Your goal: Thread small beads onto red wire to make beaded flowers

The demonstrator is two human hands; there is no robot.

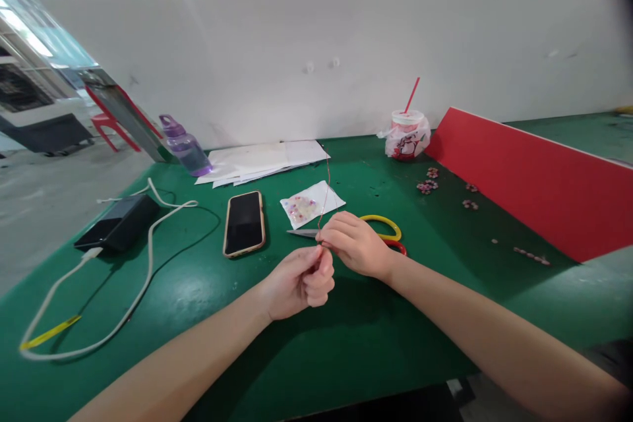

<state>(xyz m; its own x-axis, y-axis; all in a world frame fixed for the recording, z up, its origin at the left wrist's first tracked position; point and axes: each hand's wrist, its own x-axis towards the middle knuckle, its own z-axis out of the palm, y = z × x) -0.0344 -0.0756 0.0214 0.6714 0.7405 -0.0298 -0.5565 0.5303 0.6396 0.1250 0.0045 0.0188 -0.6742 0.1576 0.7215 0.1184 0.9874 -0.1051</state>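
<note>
A thin reddish-brown cord (328,178) rises from between my fingertips toward the white papers. My left hand (299,280) is closed, thumb and forefinger pinching the cord's lower end. Just above it, my right hand (353,242) also pinches the cord, its fingertips meeting those of the left. Whatever else lies between the fingertips is hidden. Scissors (383,219) with yellow and red handles lie partly under my right hand, blades pointing left. Behind the hands rests a small clear packet (301,206) of coloured beads.
A phone (244,224) and a black power bank (119,221) with a white cable lie to the left. Papers (267,161) and a purple bottle (185,148) stand behind. A bagged cup (406,135), bead clusters (428,186) and a red panel (514,178) occupy the right.
</note>
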